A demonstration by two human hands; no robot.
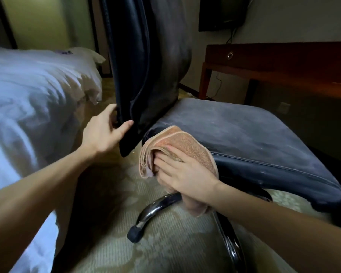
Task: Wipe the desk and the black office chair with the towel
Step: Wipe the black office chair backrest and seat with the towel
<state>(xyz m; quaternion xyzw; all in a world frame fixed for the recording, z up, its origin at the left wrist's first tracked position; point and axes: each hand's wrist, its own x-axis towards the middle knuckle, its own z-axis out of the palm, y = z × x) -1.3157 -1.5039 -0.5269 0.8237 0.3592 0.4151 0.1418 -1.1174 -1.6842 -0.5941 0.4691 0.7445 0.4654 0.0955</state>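
The towel (185, 146), pinkish-tan and folded into thick layers, sits bunched on the near rear corner of the black office chair (244, 138), just beside the foot of its backrest (146, 56). A loose end hangs below the seat edge. The right hand (183, 174) lies over the towel with its fingers curled round the stacked folds, gripping them. The left hand (104, 131) pinches the backrest's lower edge, thumb in front and fingers behind. The seat leather looks dull and greyish with pale scuffs. The backrest's top is cut off by the frame, and the chrome base (156, 209) is partly hidden under the seat and forearm. The dark reddish desk (283, 62) stands behind the chair, its right end out of frame. A white bed (37, 95) lies to the left.
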